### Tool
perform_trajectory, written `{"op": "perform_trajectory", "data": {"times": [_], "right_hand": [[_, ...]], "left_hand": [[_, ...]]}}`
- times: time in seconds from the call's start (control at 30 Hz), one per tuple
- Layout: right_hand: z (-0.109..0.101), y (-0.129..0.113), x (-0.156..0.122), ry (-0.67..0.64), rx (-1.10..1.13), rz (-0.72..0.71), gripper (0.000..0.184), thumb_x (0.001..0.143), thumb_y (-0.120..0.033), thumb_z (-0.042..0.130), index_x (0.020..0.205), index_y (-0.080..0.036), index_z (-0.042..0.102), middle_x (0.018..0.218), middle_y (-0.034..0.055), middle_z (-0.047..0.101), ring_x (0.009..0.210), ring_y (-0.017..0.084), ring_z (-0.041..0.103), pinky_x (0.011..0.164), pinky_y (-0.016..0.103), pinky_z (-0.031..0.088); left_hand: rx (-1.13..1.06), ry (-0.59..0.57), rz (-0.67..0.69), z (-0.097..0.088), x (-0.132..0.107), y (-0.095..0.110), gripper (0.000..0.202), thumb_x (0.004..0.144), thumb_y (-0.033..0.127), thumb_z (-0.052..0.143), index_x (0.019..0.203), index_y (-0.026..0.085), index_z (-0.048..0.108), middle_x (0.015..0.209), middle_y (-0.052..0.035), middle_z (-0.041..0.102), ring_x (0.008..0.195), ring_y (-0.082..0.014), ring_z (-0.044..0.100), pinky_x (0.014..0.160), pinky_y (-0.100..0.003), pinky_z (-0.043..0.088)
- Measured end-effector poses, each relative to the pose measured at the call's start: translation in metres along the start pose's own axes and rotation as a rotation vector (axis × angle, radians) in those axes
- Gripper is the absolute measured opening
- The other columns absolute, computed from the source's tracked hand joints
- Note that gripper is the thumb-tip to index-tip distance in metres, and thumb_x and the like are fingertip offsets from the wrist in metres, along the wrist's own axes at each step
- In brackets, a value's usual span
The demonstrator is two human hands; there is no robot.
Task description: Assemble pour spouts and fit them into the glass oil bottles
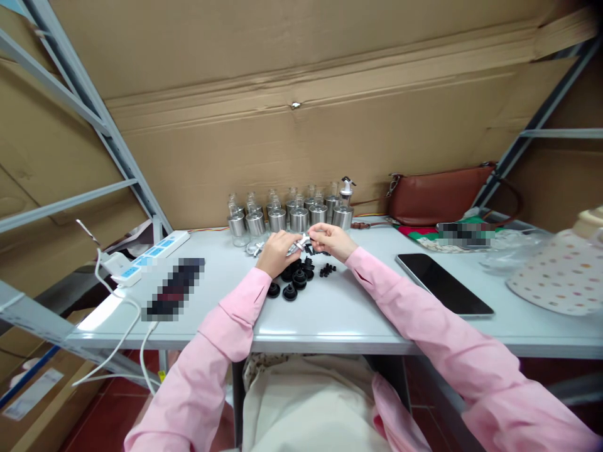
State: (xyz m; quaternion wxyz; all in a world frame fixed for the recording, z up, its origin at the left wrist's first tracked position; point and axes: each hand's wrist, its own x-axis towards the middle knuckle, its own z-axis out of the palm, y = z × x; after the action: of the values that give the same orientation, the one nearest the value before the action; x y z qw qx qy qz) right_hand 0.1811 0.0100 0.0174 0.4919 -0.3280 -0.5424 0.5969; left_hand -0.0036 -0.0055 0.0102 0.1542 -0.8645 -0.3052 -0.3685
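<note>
My left hand [280,251] is closed round a small silver-white pourer piece [301,243] above the middle of the table. At its other end, my right hand [331,238] pinches its fingertips together; what lies between them is too small to make out. Just below my hands lie several black ribbed stoppers [299,278] in a loose heap. Right of the heap is a cluster of tiny black caps [327,270]. More silver-white pieces [255,249] show partly behind my left hand. Small black parts [316,250] lie under my right hand.
Behind my hands stand several glass-and-steel bottles [299,218]; one bears a white pourer [347,186]. A power strip [151,257] and a blurred-out phone [175,289] lie left. To the right are a black tablet [443,284], a brown bag [438,196] and a dotted cover [560,273].
</note>
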Motion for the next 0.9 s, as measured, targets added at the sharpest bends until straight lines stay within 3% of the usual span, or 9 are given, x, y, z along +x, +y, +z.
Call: {"op": "perform_trajectory", "data": {"times": [0.37, 0.5, 0.63, 0.9], "right_hand": [[0.0044, -0.0011, -0.0042, -0.123, 0.139, 0.034, 0.041, 0.056, -0.042, 0.077, 0.080, -0.011, 0.063, 0.050, -0.0070, 0.044, 0.047, 0.003, 0.039, 0.048, 0.021, 0.032], [0.0049, -0.0001, -0.0039, -0.173, 0.129, 0.029, 0.040, 0.062, -0.047, 0.073, 0.077, -0.011, 0.062, 0.052, -0.0058, 0.043, 0.047, 0.004, 0.038, 0.048, 0.023, 0.031], [0.0051, 0.0023, -0.0030, -0.177, 0.100, 0.030, 0.040, 0.067, -0.051, 0.067, 0.073, -0.012, 0.061, 0.054, -0.0044, 0.044, 0.048, 0.005, 0.041, 0.049, 0.024, 0.032], [0.0092, 0.0052, -0.0026, -0.129, 0.076, -0.031, 0.049, 0.055, -0.059, 0.072, 0.069, -0.013, 0.059, 0.046, -0.0074, 0.039, 0.044, 0.005, 0.036, 0.048, 0.023, 0.028]], "left_hand": [[-0.010, 0.060, 0.052, 0.0007, 0.0001, -0.0001, 0.018, 0.084, 0.022, 0.052, 0.099, 0.016, 0.057, 0.084, -0.0051, 0.064, 0.081, -0.0167, 0.055, 0.071, -0.028, 0.042], [-0.016, 0.076, 0.005, -0.0006, -0.0001, 0.0013, 0.023, 0.082, 0.024, 0.056, 0.103, 0.016, 0.056, 0.086, -0.0042, 0.065, 0.081, -0.0165, 0.055, 0.071, -0.029, 0.041], [0.030, 0.114, -0.028, -0.0018, 0.0006, 0.0022, 0.018, 0.079, 0.026, 0.058, 0.094, 0.015, 0.059, 0.082, -0.0035, 0.065, 0.081, -0.0171, 0.055, 0.071, -0.030, 0.038], [0.015, 0.023, -0.027, 0.0017, 0.0012, 0.0041, 0.011, 0.078, 0.025, 0.058, 0.084, 0.016, 0.058, 0.080, -0.0015, 0.065, 0.082, -0.0170, 0.054, 0.072, -0.030, 0.037]]}}
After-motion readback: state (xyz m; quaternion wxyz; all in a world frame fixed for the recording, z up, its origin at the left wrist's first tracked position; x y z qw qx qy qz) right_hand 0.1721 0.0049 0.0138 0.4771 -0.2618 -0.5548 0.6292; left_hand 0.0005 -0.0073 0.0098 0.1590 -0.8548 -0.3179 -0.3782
